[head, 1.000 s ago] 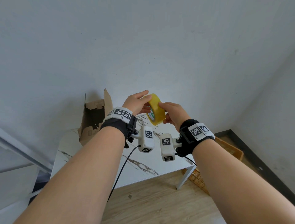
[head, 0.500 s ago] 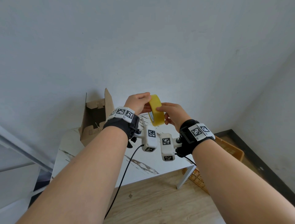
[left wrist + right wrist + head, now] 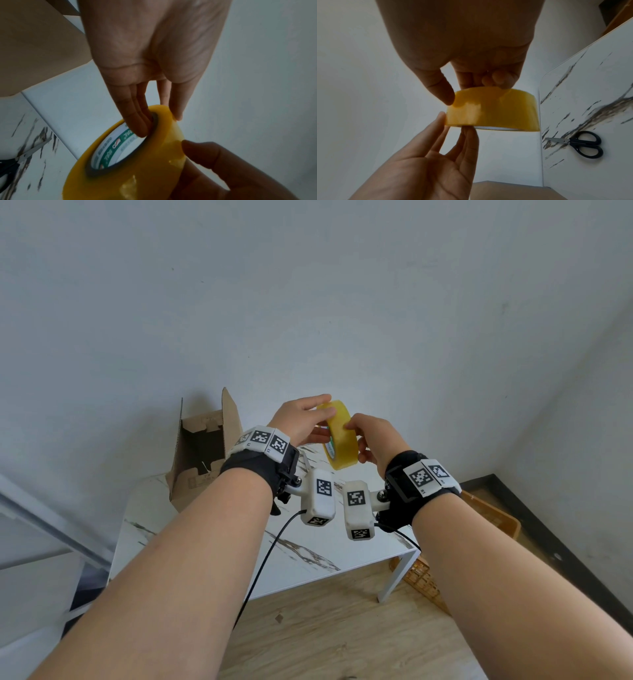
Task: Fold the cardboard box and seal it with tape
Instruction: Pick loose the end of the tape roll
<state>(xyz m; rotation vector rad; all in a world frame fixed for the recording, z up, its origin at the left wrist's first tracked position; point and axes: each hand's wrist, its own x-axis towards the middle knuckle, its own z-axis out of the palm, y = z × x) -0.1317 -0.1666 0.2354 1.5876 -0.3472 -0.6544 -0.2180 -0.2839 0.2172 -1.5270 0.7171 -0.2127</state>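
A yellow tape roll (image 3: 339, 440) is held up in the air above the table between both hands. My left hand (image 3: 320, 419) grips it with fingers (image 3: 137, 125) tucked into the core and the thumb on the outer band. My right hand (image 3: 356, 440) pinches the roll's other side, its thumb (image 3: 440, 90) pressed on the outer tape surface (image 3: 493, 109). The brown cardboard box (image 3: 202, 450) stands open on the table's far left corner, its top flaps up, apart from both hands.
Black-handled scissors (image 3: 583, 143) lie on the white marble-pattern table (image 3: 308, 546) under the hands. An orange plastic basket (image 3: 493, 518) sits on the wood floor to the table's right. A grey wall stands close behind.
The roll has been turned a little between the hands, and the fingers of both hands have shifted along its rim. Arms and box stay where they were.
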